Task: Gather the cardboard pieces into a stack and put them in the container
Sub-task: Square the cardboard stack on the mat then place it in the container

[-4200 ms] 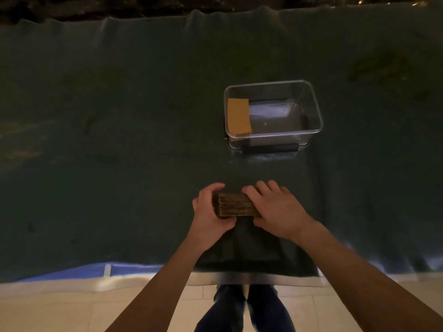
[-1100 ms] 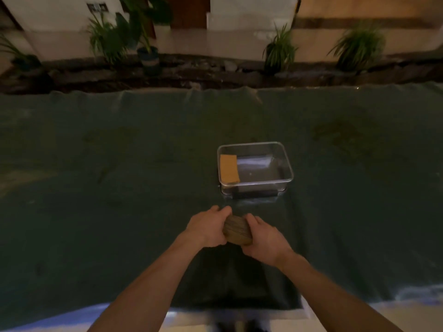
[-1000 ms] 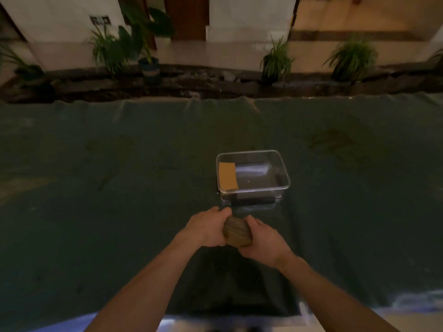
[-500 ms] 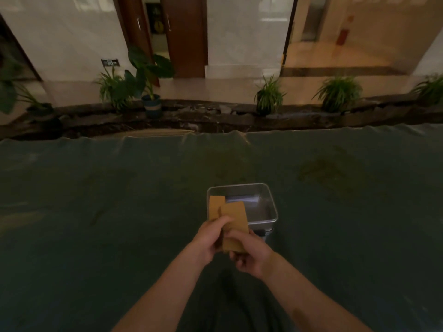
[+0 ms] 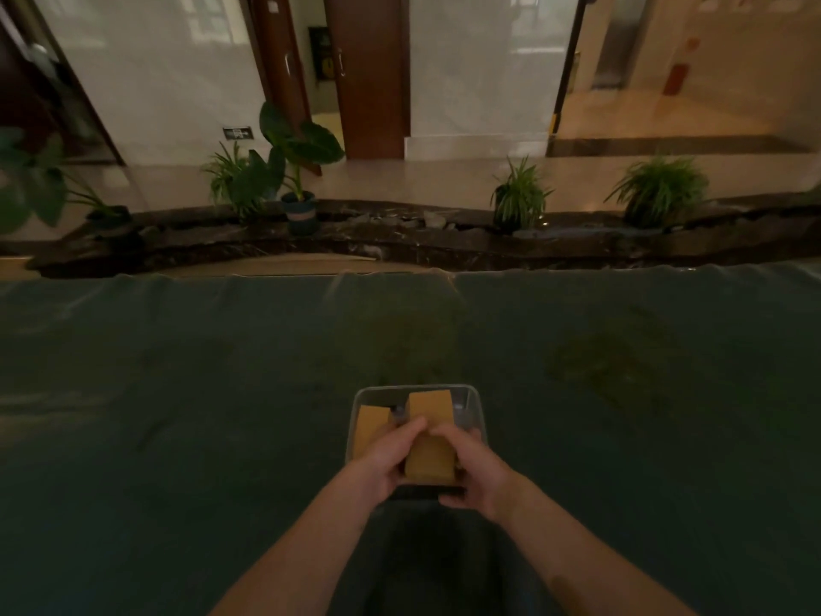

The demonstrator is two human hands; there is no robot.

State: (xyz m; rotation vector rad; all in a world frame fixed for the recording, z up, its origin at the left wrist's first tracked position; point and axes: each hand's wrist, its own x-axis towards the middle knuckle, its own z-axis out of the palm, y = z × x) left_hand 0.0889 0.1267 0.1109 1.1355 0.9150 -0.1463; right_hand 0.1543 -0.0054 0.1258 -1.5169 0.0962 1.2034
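Two hands clamp the cardboard stack over the container

Both hands grip one cardboard stack (image 5: 430,455) from opposite sides. The left hand (image 5: 385,460) curls its fingers (image 5: 411,426) over the top face and left edge; the right hand (image 5: 472,468) wraps the right edge, its fingers (image 5: 446,433) bent across the top and meeting the left ones near the middle. The fingers of both hands are closed tight on the stack, with no gap showing between skin and cardboard.

The stack is held above the clear container (image 5: 472,404), its far end tilted up over the opening and its near end at the front rim. Whether it touches the container cannot be told. Inside, against the left wall, sits a single cardboard piece (image 5: 372,425), just beside the left hand.

The container stands on a dark green cloth (image 5: 177,415) that covers the whole table and shows faint stains on the right. Beyond the far edge runs a dark stone planter bed (image 5: 400,242) with potted plants (image 5: 293,171), then a glossy floor, pale walls and brown doors (image 5: 368,73).
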